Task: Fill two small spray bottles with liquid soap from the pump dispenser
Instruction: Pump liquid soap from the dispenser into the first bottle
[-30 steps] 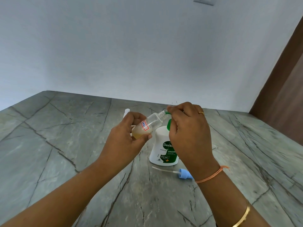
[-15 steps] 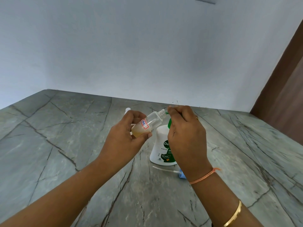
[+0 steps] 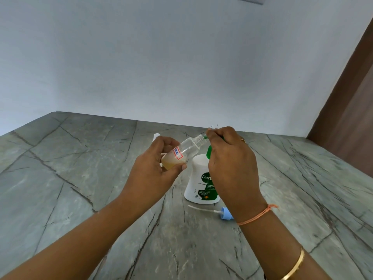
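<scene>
My left hand [image 3: 153,168] grips a small clear spray bottle [image 3: 182,151], tilted with its open neck up to the right against the green pump spout. Amber soap sits in the bottle's low end. The white pump dispenser [image 3: 198,184] with a green label stands on the grey stone counter [image 3: 70,178]. My right hand [image 3: 232,158] is closed over the dispenser's green pump head, hiding most of it. A blue spray cap with its thin dip tube [image 3: 220,212] lies on the counter in front of the dispenser. Behind my left hand a white object [image 3: 155,136] peeks out, mostly hidden.
A pale wall rises at the counter's far edge. A brown wooden panel [image 3: 351,110] stands at the right. My right wrist wears an orange thread and a gold bangle.
Both hands and the view have shifted a little to the left and down. The bottle stays tilted at the spout, held the same way.
</scene>
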The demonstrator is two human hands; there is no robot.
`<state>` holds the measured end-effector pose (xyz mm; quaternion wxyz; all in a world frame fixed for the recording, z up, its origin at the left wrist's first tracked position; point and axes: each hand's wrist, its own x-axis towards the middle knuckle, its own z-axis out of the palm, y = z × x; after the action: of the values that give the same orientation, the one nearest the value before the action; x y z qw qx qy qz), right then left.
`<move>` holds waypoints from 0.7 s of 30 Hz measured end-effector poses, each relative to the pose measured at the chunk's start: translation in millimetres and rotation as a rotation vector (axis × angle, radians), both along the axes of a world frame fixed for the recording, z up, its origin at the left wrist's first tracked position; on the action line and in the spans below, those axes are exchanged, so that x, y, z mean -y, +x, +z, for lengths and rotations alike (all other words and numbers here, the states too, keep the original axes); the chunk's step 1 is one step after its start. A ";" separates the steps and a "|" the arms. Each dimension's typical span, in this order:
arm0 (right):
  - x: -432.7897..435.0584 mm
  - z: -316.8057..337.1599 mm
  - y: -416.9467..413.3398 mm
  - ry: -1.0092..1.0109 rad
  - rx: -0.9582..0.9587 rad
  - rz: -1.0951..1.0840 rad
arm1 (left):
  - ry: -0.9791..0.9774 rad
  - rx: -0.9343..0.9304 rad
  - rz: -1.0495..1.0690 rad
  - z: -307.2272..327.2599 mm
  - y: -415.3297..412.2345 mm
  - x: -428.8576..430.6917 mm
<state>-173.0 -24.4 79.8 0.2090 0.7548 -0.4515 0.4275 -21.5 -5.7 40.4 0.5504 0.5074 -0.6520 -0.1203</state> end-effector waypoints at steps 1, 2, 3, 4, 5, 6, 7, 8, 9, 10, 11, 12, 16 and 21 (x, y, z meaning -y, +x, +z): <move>0.3 -1.7 0.4 -0.010 0.005 0.000 | -0.003 -0.003 -0.004 -0.2 0.1 0.1; 0.3 -3.6 0.9 -0.020 0.013 0.001 | -0.001 -0.006 -0.008 -0.4 0.1 0.1; 0.6 -5.6 1.8 -0.029 0.021 0.003 | 0.002 -0.006 -0.009 -0.7 0.2 0.1; 0.6 -7.5 2.5 -0.035 0.026 0.005 | 0.006 -0.005 -0.007 -1.2 0.3 0.3; 0.6 -9.2 3.3 -0.037 0.026 0.007 | 0.008 -0.003 -0.005 -1.6 0.6 0.5; 0.5 -10.3 3.7 -0.037 0.025 0.007 | 0.010 0.002 -0.002 -1.6 0.9 0.7; 0.5 -11.1 3.7 -0.032 0.024 0.007 | 0.013 0.005 -0.001 -1.5 1.1 0.9; 0.5 -11.3 3.2 -0.026 0.024 0.007 | 0.014 0.009 -0.001 -1.3 1.0 1.0; 0.8 -10.9 2.7 -0.017 0.024 0.010 | 0.014 0.011 -0.001 -1.2 0.9 1.3; 1.1 -10.0 2.1 -0.005 0.024 0.014 | 0.015 0.014 0.002 -1.3 1.0 1.1; 1.5 -8.6 1.7 0.012 0.027 0.020 | 0.018 0.016 0.005 -1.3 0.9 1.2; 1.7 -6.7 1.3 0.031 0.029 0.025 | 0.020 0.017 0.008 -1.2 1.1 1.4; 0.7 1.0 -0.4 0.075 -0.005 0.026 | 0.019 0.018 0.012 0.0 1.7 0.9; -0.4 2.2 -0.1 0.074 -0.011 0.017 | 0.016 0.009 0.001 1.5 1.3 0.0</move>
<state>-173.0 -24.0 81.9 0.1795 0.7681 -0.4595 0.4083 -20.1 -5.7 41.9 0.5432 0.5128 -0.6533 -0.1230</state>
